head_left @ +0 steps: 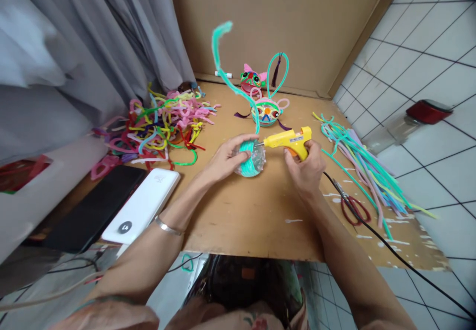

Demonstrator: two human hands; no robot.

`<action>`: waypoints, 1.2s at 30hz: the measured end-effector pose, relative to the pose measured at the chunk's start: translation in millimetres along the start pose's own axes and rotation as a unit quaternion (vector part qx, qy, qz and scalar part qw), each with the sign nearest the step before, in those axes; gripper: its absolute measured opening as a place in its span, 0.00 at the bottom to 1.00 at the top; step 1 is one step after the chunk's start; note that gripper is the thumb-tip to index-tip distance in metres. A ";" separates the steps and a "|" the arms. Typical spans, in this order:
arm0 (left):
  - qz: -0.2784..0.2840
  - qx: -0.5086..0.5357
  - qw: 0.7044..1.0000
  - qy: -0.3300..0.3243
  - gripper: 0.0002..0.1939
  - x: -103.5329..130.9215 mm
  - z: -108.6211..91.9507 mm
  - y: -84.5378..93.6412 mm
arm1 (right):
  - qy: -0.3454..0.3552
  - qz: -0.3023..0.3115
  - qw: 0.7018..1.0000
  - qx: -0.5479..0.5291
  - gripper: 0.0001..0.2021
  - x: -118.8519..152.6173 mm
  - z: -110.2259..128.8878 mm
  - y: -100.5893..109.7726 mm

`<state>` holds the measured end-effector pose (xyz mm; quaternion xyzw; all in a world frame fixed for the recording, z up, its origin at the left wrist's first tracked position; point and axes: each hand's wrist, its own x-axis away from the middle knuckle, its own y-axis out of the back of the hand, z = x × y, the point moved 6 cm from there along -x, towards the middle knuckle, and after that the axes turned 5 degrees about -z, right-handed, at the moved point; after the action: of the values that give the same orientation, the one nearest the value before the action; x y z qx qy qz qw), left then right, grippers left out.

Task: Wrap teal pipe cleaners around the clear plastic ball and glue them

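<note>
The wooden surface [256, 231] carries everything; work sits near its middle. The left hand [222, 160] is clamped on a clear round piece [259, 160] banded with turquoise chenille stem [248, 169], thumb in front. The right hand [307, 171] is closed round the grip of a yellow glue gun [284, 140], metal nozzle [260, 144] at the upper edge of the band. Whether glue is coming out, cannot tell.

For a neat bond: hold the round piece still, lay a thin bead right beside the last turn, then press the stem down snug, no gaps. Fingertips are near the nozzle, so a burn is the main risk; better to grip lower down. The loose end [231, 86] of the stem stands up and curves left; it could spring or drag through wet glue, so keep it slack and away.

Around: grey curtain [143, 22] at left, tangled multicoloured pile of chenille stems [186, 111] beyond the left forearm, straighter pastel bundle [372, 171] at right. Black flat device [98, 206] and white power bank [144, 205] lie at left. Two decorated animal-face figures, one with a turquoise loop [267, 113], one pink-eared [250, 81], sit just behind the work and limit forward room. Red-handled scissors [349, 202] lie at right; the black cord [405, 263] crosses them and could snag. White marker [223, 75] at back.
</note>
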<state>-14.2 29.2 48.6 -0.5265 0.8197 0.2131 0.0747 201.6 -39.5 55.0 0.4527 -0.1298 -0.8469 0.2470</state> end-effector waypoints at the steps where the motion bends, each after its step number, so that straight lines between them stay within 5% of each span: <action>1: -0.001 -0.003 1.000 -0.010 0.26 -0.3 -0.8 0.4 | 0.002 0.001 1.000 0.000 0.21 0.1 0.1 0.0; 36: 0.014 -0.005 0.999 -0.038 0.27 0.5 -4.9 -0.8 | 0.075 -0.016 0.997 0.009 0.16 -2.3 0.4 3.5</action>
<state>-13.2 26.4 52.6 -0.5071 0.8223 0.2379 0.0998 203.4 -41.2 58.4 0.5189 -0.1111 -0.8133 0.2388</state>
